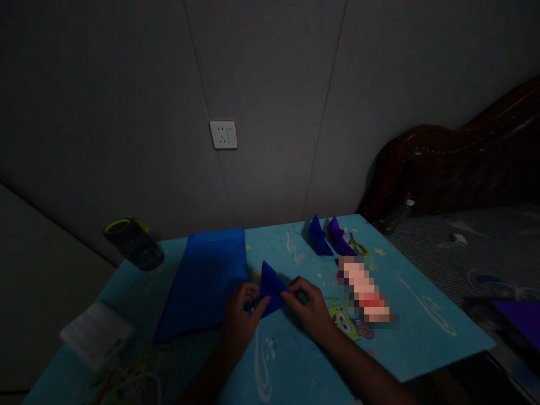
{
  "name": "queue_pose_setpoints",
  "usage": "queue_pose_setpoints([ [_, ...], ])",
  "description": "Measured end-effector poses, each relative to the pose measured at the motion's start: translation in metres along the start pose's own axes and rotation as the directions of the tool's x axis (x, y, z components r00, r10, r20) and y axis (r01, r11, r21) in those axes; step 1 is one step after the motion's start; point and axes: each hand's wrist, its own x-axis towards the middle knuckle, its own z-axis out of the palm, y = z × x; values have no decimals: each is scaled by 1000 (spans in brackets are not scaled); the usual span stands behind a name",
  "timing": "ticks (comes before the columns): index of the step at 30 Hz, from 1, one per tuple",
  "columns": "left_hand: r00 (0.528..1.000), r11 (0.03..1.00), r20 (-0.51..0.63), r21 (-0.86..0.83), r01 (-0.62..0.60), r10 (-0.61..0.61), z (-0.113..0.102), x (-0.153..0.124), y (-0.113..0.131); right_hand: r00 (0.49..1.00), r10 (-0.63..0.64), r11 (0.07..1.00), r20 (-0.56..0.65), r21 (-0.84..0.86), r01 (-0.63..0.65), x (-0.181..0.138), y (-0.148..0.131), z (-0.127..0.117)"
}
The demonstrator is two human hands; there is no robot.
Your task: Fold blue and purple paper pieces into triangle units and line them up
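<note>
A folded piece of blue paper (pixel 272 287), with a pointed peak on top, is held up between my two hands over the table. My left hand (pixel 243 309) pinches its lower left edge with thumb and fingers. On the other side, my right hand (pixel 307 304) grips the right corner between thumb and forefinger. A stack of blue paper sheets (pixel 211 275) lies just left of my left hand. Farther back on the right stand a blue folded paper boat (pixel 319 239) and a purple folded paper boat (pixel 338 236).
Scissors (pixel 359 246) with yellow-green handles lie beside the boats. A pixelated patch covers an item right of my right hand. A dark cup (pixel 135 244) stands at the table's back left; a white packet (pixel 99 334) lies front left. The light-blue table (pixel 422 337) meets a wall (pixel 270 169).
</note>
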Motion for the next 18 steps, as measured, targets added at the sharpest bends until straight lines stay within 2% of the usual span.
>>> queue_pose_setpoints([
  [5, 989, 983, 124, -150, 104, -85, 2, -2, 1, 999, -49, 998, 18, -32, 49, 0, -3, 1],
  [9, 982, 975, 162, -181, 129, -100, 2, -2, -4, 997, -58, 998, 56, -10, 58, -1, -2, 0],
  [15, 949, 894, 222, -341, 289, -222, -1, 1, -5, 983, -75, 988, 169, 150, 49, 2, -2, -4],
  [18, 930, 816, 237, -450, 362, -282, -1, 0, -5, 959, -53, 970, 277, 242, -16, 3, -7, -7],
])
